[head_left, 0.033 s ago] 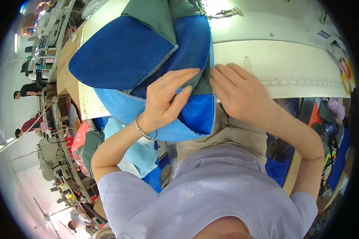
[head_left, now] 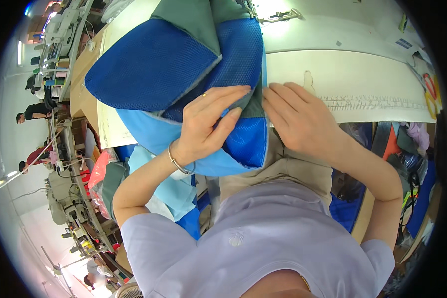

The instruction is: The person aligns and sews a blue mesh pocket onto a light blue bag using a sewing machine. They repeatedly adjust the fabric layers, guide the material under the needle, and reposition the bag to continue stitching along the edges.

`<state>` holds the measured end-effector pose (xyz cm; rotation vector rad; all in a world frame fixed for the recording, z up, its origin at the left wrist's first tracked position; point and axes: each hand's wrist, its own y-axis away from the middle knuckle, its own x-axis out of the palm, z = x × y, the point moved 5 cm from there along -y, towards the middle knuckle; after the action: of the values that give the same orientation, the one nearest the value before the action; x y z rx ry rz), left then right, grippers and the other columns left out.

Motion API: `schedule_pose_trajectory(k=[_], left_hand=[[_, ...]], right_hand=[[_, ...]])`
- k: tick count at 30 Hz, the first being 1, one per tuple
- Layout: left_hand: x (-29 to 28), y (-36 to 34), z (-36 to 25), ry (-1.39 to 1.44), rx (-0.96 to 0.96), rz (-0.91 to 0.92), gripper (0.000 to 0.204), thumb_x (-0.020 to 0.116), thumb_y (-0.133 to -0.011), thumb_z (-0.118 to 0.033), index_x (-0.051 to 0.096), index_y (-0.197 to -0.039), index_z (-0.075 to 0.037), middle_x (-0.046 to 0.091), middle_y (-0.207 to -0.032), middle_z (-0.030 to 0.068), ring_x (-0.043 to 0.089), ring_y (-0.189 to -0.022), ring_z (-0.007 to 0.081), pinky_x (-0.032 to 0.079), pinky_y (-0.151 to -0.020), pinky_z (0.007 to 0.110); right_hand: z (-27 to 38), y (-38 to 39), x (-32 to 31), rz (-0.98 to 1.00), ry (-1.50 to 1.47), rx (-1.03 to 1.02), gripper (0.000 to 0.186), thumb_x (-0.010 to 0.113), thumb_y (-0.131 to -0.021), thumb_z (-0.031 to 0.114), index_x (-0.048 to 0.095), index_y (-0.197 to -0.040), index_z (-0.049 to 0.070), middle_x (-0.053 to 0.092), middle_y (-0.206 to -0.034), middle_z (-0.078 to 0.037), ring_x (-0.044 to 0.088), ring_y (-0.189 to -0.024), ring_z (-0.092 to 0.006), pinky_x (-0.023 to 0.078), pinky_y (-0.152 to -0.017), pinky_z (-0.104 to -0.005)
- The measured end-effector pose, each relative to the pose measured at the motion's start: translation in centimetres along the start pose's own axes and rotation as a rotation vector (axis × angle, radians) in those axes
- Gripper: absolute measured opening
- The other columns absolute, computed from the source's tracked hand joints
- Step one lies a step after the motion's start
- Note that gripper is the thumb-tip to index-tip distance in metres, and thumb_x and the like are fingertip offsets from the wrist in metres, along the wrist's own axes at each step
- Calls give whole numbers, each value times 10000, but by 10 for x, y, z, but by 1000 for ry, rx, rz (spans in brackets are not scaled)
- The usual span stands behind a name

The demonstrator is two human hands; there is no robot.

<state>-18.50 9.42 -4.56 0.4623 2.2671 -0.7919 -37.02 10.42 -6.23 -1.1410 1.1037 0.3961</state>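
Note:
Layered fabric pieces lie on the white work surface, with dark blue mesh (head_left: 144, 64), grey-green cloth (head_left: 186, 25) and a light blue layer (head_left: 149, 136) beneath. My left hand (head_left: 211, 119), with a bracelet at the wrist, pinches the folded blue and green edge, thumb and fingers close together. My right hand (head_left: 295, 119) has its fingers bent and together at the green strip along the fabric's right edge, fingertips pressed on it. A royal blue textured panel (head_left: 246, 141) hangs below both hands.
A metal fitting (head_left: 278, 16) sits behind the fabric. The white table (head_left: 372, 74) has a printed scale; scissors (head_left: 429, 97) lie at its right end. Cloth scraps (head_left: 412, 139) are piled below. Other workers (head_left: 35, 111) and sewing machines (head_left: 59, 203) line the left side.
My right hand has shifted very slightly down and to the right along the fabric edge. The fabric and my left hand are nearly unmoved.

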Motion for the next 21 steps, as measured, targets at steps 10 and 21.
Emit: schedule_pose_trajectory(k=[10, 21], left_hand=[[12, -7, -10, -214, 103, 73, 369, 767, -753, -39, 748, -1121, -13, 719, -1106, 111, 679, -967, 295, 553, -835, 377], [20, -8, -27, -448, 75, 265, 607, 706, -691, -17, 675, -1296, -16, 646, -1301, 142, 634, -1082, 329, 544, -898, 413]], right_hand=[[15, 31, -7, -189, -118, 65, 329, 703, -759, 107, 712, -1033, -75, 690, -1159, -194, 639, -1151, -326, 536, -990, -410], [61, 35, -5, -226, -232, -82, 264, 692, -747, 120, 727, -931, -67, 689, -962, -180, 656, -967, -304, 562, -850, -400]])
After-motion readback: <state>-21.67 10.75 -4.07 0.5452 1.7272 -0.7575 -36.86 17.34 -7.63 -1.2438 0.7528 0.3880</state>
